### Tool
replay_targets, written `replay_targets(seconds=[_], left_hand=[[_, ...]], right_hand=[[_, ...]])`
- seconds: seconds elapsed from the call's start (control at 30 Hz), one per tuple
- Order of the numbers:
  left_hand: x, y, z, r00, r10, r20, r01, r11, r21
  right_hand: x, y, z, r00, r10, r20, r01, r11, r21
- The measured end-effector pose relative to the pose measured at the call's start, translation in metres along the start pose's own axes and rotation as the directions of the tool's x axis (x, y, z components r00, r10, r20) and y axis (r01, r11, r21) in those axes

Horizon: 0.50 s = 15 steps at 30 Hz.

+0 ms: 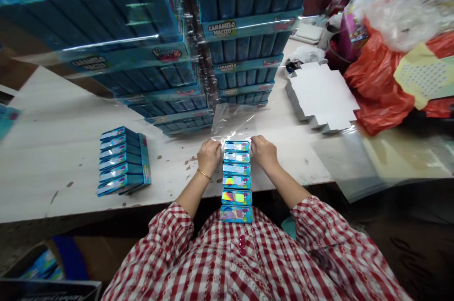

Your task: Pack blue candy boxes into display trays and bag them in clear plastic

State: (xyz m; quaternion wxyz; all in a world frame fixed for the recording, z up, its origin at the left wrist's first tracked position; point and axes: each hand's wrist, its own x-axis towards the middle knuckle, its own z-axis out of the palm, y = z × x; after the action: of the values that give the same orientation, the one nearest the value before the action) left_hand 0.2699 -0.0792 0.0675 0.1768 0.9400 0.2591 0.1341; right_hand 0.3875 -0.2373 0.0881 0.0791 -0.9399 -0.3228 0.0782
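Your left hand [209, 155] and right hand [264, 151] pinch the clear plastic film [234, 124] at both sides, apparently keeping it taut beyond the row of blue candy boxes [236, 181] at the counter's [170, 168] edge.

This is looking like a small packing workshop: stacks [234, 27] of identical blue candy boxes are crowding a stained white bench [170, 164], with flat cartons [324, 95] and plastic bags [379, 79] lying nearby.

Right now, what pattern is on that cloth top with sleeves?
The cloth top has red and white checks, clearest in the head view.
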Motion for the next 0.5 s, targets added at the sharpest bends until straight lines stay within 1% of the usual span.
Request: replay_targets(seconds=[0.07,0.17,0.23,0.27,0.33,0.4,0.43,0.5], left_hand=[[0.009,0.005,-0.008,0.998,-0.023,0.059,0.025,0.999,-0.032],[0.020,0.012,-0.018,0.985,-0.080,0.155,0.096,0.990,-0.100],[0.022,0.014,-0.022,0.979,-0.077,0.187,0.103,0.985,-0.136],[0.021,0.014,-0.023,0.981,-0.065,0.181,0.092,0.985,-0.145],[0.016,0.014,-0.022,0.994,-0.006,0.113,0.024,0.987,-0.159],[0.011,0.012,-0.020,0.998,0.061,-0.002,-0.060,0.975,-0.213],[0.010,0.012,-0.018,0.995,0.075,-0.063,-0.089,0.962,-0.259],[0.009,0.012,-0.014,0.986,0.031,-0.164,-0.090,0.925,-0.368]], right_hand=[[0.008,-0.002,-0.013,0.999,-0.007,0.039,0.006,1.000,0.025],[0.016,-0.005,-0.031,0.995,-0.026,0.098,0.022,0.999,0.038],[0.013,-0.006,-0.037,0.995,-0.039,0.096,0.040,0.999,-0.001],[0.010,-0.006,-0.037,0.995,-0.049,0.081,0.051,0.998,-0.029],[-0.001,-0.006,-0.033,0.996,-0.083,0.018,0.084,0.993,-0.083],[-0.011,-0.004,-0.024,0.985,-0.157,-0.069,0.149,0.983,-0.108],[-0.015,-0.003,-0.019,0.974,-0.195,-0.118,0.182,0.977,-0.113],[-0.019,-0.002,-0.011,0.942,-0.256,-0.219,0.232,0.964,-0.128]])
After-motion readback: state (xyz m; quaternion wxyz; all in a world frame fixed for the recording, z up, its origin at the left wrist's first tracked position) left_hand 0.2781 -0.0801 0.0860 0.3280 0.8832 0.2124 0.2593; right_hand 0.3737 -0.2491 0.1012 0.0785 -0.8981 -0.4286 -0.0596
